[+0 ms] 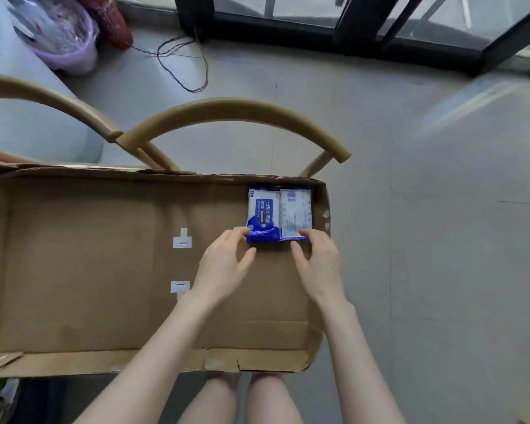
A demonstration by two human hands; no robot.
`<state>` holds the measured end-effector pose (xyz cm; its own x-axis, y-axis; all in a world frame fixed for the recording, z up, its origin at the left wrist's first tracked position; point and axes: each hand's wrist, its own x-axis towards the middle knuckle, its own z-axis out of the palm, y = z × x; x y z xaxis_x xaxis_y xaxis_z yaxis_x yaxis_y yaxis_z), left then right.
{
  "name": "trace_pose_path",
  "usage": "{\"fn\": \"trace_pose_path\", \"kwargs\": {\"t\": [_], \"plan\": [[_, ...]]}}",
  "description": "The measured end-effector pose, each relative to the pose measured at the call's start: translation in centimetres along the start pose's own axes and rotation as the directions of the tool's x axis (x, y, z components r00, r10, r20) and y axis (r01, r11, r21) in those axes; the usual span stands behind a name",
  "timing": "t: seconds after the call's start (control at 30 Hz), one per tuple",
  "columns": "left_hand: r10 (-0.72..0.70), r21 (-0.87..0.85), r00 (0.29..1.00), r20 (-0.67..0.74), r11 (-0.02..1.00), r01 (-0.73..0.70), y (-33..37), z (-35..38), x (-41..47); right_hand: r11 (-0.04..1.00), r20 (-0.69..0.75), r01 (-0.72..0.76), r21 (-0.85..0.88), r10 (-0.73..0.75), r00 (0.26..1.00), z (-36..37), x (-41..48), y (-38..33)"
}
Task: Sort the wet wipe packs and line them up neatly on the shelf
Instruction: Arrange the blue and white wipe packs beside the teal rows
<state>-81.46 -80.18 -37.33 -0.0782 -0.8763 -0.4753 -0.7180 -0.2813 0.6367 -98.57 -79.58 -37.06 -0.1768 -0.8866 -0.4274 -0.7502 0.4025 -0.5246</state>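
Two wet wipe packs lie side by side in the far right corner of a shallow cardboard tray (pixel 104 270). The left pack (pixel 263 214) shows its blue and white front. The right pack (pixel 296 214) lies back side up, white with a barcode. My left hand (pixel 227 261) touches the near left corner of the blue pack with its fingertips, thumb spread. My right hand (pixel 318 261) touches the near edge of the white pack with relaxed fingers. Neither hand grips a pack.
Behind the tray stand wooden chairs with curved backs (pixel 233 110). A purple bin (pixel 65 41) with a plastic bag and a thin black cable (pixel 181 62) lie on the grey floor. A dark window frame (pixel 349 35) runs along the back.
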Motion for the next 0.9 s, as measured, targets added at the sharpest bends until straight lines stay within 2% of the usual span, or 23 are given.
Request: {"fn": "trace_pose_path", "kwargs": {"t": [0.2,0.5,0.67,0.77,0.9], "plan": [[-0.129,-0.139,0.991,-0.042,0.983,0.123,-3.2,5.8,7.4,0.991,0.013,-0.107,0.083,0.106,0.994,4.8,7.0,3.9],[-0.395,-0.313,0.914,-0.093,0.883,0.35,-6.2,11.7,14.1,0.982,-0.066,-0.185,0.028,0.187,0.98,10.0,12.6,7.3],[-0.404,-0.288,0.899,-0.168,0.892,0.348,-6.5,12.9,14.8,0.978,-0.12,-0.208,0.015,0.209,0.971,10.9,13.5,7.9],[-0.406,-0.27,0.889,-0.213,0.899,0.346,-6.3,13.1,14.8,0.984,-0.205,-0.18,-0.009,0.174,0.963,11.3,13.6,8.2],[-0.426,-0.301,0.874,-0.235,0.887,0.351,-5.7,12.7,14.7,0.979,-0.21,-0.188,0.084,0.201,0.957,11.1,13.7,8.2]]}}
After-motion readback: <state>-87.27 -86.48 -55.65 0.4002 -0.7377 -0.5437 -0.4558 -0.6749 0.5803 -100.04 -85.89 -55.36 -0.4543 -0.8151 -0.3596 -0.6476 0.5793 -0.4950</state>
